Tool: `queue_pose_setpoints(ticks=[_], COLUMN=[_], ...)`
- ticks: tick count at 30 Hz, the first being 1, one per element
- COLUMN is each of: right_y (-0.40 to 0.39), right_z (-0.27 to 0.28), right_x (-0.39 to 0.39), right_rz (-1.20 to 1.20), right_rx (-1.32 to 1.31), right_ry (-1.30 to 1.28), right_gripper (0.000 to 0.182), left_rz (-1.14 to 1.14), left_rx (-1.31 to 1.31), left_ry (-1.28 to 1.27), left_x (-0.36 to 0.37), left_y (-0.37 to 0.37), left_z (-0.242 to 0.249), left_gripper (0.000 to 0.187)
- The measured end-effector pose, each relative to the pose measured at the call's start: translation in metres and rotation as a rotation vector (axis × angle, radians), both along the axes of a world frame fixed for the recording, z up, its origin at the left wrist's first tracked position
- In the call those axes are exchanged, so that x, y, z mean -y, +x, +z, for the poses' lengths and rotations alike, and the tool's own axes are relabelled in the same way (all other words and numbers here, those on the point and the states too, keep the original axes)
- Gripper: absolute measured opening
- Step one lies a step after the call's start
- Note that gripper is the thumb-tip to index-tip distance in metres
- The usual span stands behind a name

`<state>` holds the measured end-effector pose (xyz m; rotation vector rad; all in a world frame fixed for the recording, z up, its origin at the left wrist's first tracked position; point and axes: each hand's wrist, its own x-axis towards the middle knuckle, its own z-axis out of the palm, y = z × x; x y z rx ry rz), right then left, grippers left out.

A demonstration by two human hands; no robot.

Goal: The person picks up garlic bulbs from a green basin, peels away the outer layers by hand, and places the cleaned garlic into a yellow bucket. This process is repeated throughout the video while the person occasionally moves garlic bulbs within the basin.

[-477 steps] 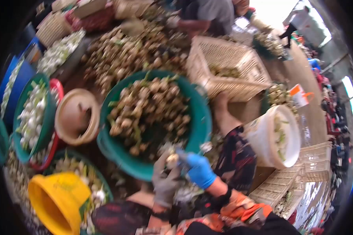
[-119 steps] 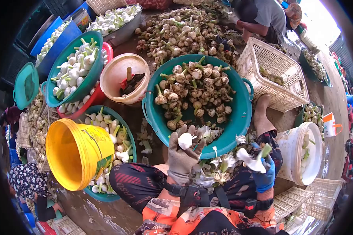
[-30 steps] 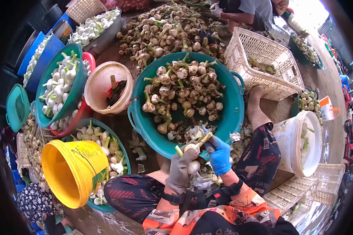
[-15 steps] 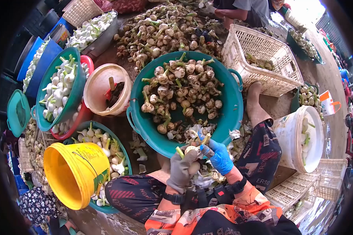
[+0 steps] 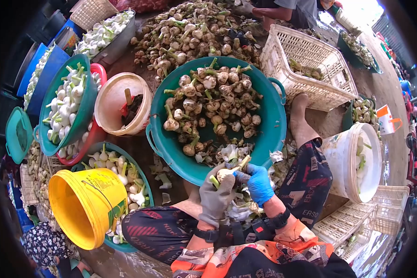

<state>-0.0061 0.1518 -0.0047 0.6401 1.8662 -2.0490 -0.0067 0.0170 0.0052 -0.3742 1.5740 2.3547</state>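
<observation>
My left hand (image 5: pixel 216 197), in a grey glove, is closed round a garlic bulb (image 5: pixel 224 174) with green stem pieces sticking out. My right hand (image 5: pixel 258 184), in a blue glove, is closed against the bulb's right side; whether it also holds a tool is hidden. Both hands are over my lap, at the near rim of a large green basin (image 5: pixel 273 134). Unpeeled garlic bulbs with stems (image 5: pixel 209 82) fill much of the basin's far part. Loose white peelings (image 5: pixel 238 211) lie below and between my hands.
A yellow bucket (image 5: pixel 85 208) lies tilted at the left, beside basins of peeled garlic (image 5: pixel 62 109). A white bucket (image 5: pixel 352 162) and a plastic crate (image 5: pixel 310 69) stand at the right. Behind the basin is a garlic heap (image 5: pixel 190 32); a person (image 5: pixel 282 11) sits beyond.
My right hand has turned and closed in against the bulb; the blue-grey tool seen in it earlier no longer shows. The bulb now points up to the right.
</observation>
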Motion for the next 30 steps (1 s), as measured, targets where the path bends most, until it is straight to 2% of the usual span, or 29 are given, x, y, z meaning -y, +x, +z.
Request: queue_pose_setpoints(ticks=[2, 3, 6, 7, 10, 12, 14, 15, 16, 18, 19, 22, 23, 24, 26, 27, 28, 29, 30], right_y=[0.003, 0.004, 0.003, 0.001, 0.006, 0.008, 0.014, 0.015, 0.016, 0.011, 0.01, 0.013, 0.005, 0.009, 0.025, 0.033, 0.045, 0.048, 0.048], right_z=[0.001, 0.001, -0.004, -0.005, -0.023, -0.016, -0.014, -0.016, -0.014, 0.007, 0.005, -0.01, -0.014, -0.05, -0.065, -0.051, -0.036, -0.017, -0.016], right_x=[0.002, 0.002, -0.006, -0.005, 0.0, 0.0, -0.002, -0.001, 0.0, 0.001, -0.001, -0.018, -0.004, -0.014, -0.027, -0.027, -0.027, -0.026, -0.03], right_rz=[0.014, 0.017, 0.024, -0.064, -0.148, -0.099, -0.009, 0.031, 0.008, -0.044, -0.105, -0.272, -0.507, -0.554, -0.272, 0.249, 0.783, 0.979, 0.814], right_rx=[-0.102, -0.155, -0.092, -0.024, -0.109, -0.173, -0.193, -0.238, -0.182, -0.071, 0.004, 0.133, 0.211, 0.146, 0.085, 0.039, -0.008, 0.111, -0.046], right_ry=[-0.016, -0.024, -0.129, -0.221, 0.009, 0.235, 0.455, 0.327, 0.17, -0.138, -0.26, -0.833, -0.566, -0.58, -0.003, 0.45, 0.885, 0.828, 0.733], right_gripper=[0.016, 0.015, 0.016, 0.016, 0.015, 0.015, 0.018, 0.015, 0.013, 0.009, 0.008, 0.012, 0.015, 0.018, 0.028, 0.031, 0.034, 0.043, 0.043], left_rz=[0.068, -0.011, -0.345, -0.34, -0.082, -0.054, -0.027, 0.105, 0.06, -0.036, -0.093, -0.154, -0.259, -0.322, -0.246, -0.213, -0.22, -0.234, -0.249], left_rx=[0.154, 0.333, 0.549, 0.581, 0.535, 0.335, 0.146, -0.102, -0.004, 0.191, 0.253, 0.182, 0.148, 0.119, 0.213, 0.094, 0.097, 0.092, 0.08], left_ry=[0.184, 0.429, 0.995, 0.965, 0.264, 0.17, 0.068, -0.002, 0.121, 0.371, 0.393, 0.322, 0.41, 0.652, 0.729, 0.604, 0.505, 0.406, 0.312], left_x=[0.003, 0.01, 0.022, 0.022, -0.001, -0.008, -0.013, -0.021, -0.014, 0.004, 0.01, 0.007, 0.013, 0.016, 0.016, 0.017, 0.018, 0.02, 0.021], left_y=[-0.001, -0.002, -0.002, -0.003, -0.006, -0.002, 0.011, 0.013, 0.018, 0.006, 0.001, 0.0, 0.004, 0.007, 0.008, 0.008, 0.009, 0.006, 0.002], left_z=[0.005, 0.004, -0.016, -0.022, -0.017, -0.01, -0.006, -0.023, -0.034, -0.011, -0.001, 0.005, -0.009, -0.006, 0.011, 0.017, 0.016, 0.013, 0.009], left_gripper=[0.037, 0.043, 0.049, 0.05, 0.054, 0.037, 0.031, 0.042, 0.041, 0.041, 0.042, 0.048, 0.059, 0.069, 0.075, 0.073, 0.072, 0.07, 0.069])
